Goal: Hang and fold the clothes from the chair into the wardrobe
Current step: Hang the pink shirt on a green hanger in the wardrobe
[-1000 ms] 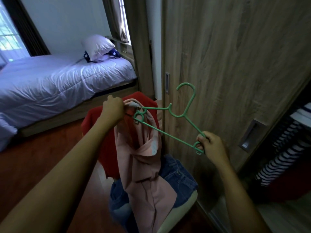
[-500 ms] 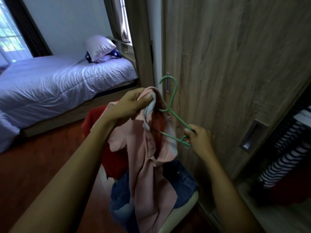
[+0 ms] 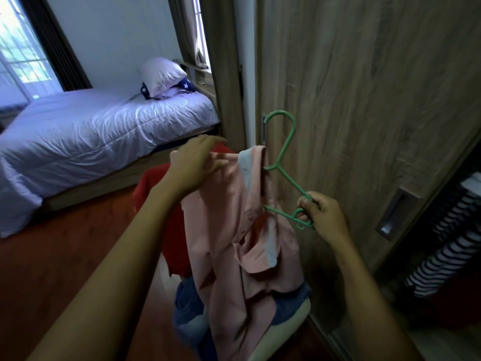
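Observation:
A pink shirt (image 3: 234, 230) with a pale collar hangs from a green plastic hanger (image 3: 283, 157), whose left arm is hidden inside the shirt. My right hand (image 3: 321, 214) pinches the hanger's right end. My left hand (image 3: 194, 165) rests on the shirt's left shoulder, its fingers spread; whether it grips the cloth I cannot tell. Below, a white chair (image 3: 283, 327) carries blue jeans (image 3: 187, 303) on its seat and a red garment (image 3: 156, 194) over its back. The wardrobe (image 3: 364, 100) with wooden sliding doors stands to the right.
Striped clothes (image 3: 440, 246) hang in the wardrobe's open gap at the far right. A bed (image 3: 91, 131) with a white quilt and a pillow (image 3: 160, 74) fills the left side. Brown wooden floor (image 3: 52, 269) lies between the bed and the chair.
The hanger's left arm went into the shirt, and the shirt now hangs from it. My left hand let go of the collar bunch and moved onto the shoulder. The hanger rose slightly.

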{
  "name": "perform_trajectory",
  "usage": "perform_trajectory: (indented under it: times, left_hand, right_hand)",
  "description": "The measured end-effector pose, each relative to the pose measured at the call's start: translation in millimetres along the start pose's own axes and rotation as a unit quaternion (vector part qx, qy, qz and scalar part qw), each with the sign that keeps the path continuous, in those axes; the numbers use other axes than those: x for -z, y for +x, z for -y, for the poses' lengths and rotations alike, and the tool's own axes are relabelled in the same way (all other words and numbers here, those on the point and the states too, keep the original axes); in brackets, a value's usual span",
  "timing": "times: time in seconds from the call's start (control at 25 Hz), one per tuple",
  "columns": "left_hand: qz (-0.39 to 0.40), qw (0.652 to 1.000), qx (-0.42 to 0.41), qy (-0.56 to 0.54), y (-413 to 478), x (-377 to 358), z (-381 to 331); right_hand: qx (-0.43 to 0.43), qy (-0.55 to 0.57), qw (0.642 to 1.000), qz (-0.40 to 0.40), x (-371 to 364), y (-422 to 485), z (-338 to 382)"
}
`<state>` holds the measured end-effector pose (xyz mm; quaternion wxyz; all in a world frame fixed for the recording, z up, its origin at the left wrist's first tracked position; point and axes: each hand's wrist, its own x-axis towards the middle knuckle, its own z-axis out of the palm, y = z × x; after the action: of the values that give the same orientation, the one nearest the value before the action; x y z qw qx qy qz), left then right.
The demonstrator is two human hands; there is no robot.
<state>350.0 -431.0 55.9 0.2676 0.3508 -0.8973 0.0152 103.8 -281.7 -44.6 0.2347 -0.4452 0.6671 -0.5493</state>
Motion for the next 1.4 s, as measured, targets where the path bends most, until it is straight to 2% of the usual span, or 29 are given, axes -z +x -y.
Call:
perform_trajectory:
  times: [0.08,0.16,0.2,0.28,0.36,0.48,0.56,0.6,0.64,0.68,0.76,0.8,0.84,0.88,0.96,1.12,1.28,1.4]
  left_hand:
    - [0.022,0.999,0.013,-0.025,-0.3,-4.9,-11.4]
    - [-0.019,0.997,0.018,-0.068,-3.6,-9.5,-15.7]
    - [-0.041,0.996,0.018,-0.079,-6.0,-10.1,-15.8]
    - [-0.073,0.991,0.025,-0.106,-10.6,-8.9,-12.9]
    - [-0.11,0.984,0.056,-0.126,-13.1,-3.2,-9.8]
    - [-0.149,0.978,0.072,-0.124,-15.0,7.6,-6.0]
    - [-0.152,0.978,0.075,-0.118,-15.6,12.0,-2.0]
    - [-0.151,0.978,0.08,-0.119,-16.2,12.5,-0.5]
    - [-0.153,0.977,0.085,-0.125,-17.8,12.4,1.5]
    - [-0.157,0.975,0.088,-0.134,-19.4,12.3,2.8]
    - [-0.164,0.972,0.091,-0.141,-21.2,13.1,3.7]
    - [-0.166,0.972,0.091,-0.141,-21.5,13.4,3.9]
    - [-0.168,0.972,0.093,-0.14,-21.2,13.5,4.4]
    - [-0.169,0.971,0.096,-0.138,-21.2,14.3,4.7]
    - [-0.175,0.971,0.098,-0.129,-23.6,17.7,10.4]
    - [-0.197,0.975,0.069,-0.075,-36.2,25.8,33.2]
    - [-0.166,0.985,0.051,-0.013,-43.7,21.1,46.6]
    - [-0.155,0.987,0.029,0.043,-43.5,9.3,53.9]
  right_hand:
    - [0.01,0.004,1.0,0.013,3.8,0.2,6.6]
    - [0.036,-0.032,0.999,0.012,6.3,-3.1,15.4]
    - [0.06,-0.085,0.995,-0.013,6.5,-4.2,18.9]
    - [0.117,-0.211,0.963,-0.12,4.5,-4.6,26.9]
    - [0.151,-0.243,0.929,-0.236,-0.6,-5.0,30.1]
    - [0.178,-0.075,0.89,-0.413,-19.8,-13.6,20.7]
    - [0.118,0.039,0.88,-0.458,-37.8,-25.9,1.4]
    - [0.058,0.084,0.887,-0.45,-45.4,-29.7,-9.2]
    - [-0.014,0.124,0.905,-0.407,-52.0,-31.5,-17.3]
    - [-0.089,0.148,0.93,-0.323,-59.4,-31.4,-27.0]
    - [-0.202,0.141,0.964,-0.097,-78.0,-30.1,-37.3]
    - [-0.223,0.123,0.967,-0.003,-88.3,-30.0,-40.4]
    - [-0.225,0.117,0.966,0.047,-97.4,-28.9,-43.0]
    - [-0.222,0.128,0.965,0.047,-103.6,-26.7,-43.6]
    - [-0.225,0.199,0.953,-0.028,-102.5,-18.5,-37.1]
    - [-0.219,0.358,0.9,-0.115,-53.1,9.3,-18.8]
    - [-0.16,0.398,0.888,-0.166,-12.8,24.1,12.0]
    - [-0.108,0.36,0.9,-0.22,1.9,27.5,40.9]
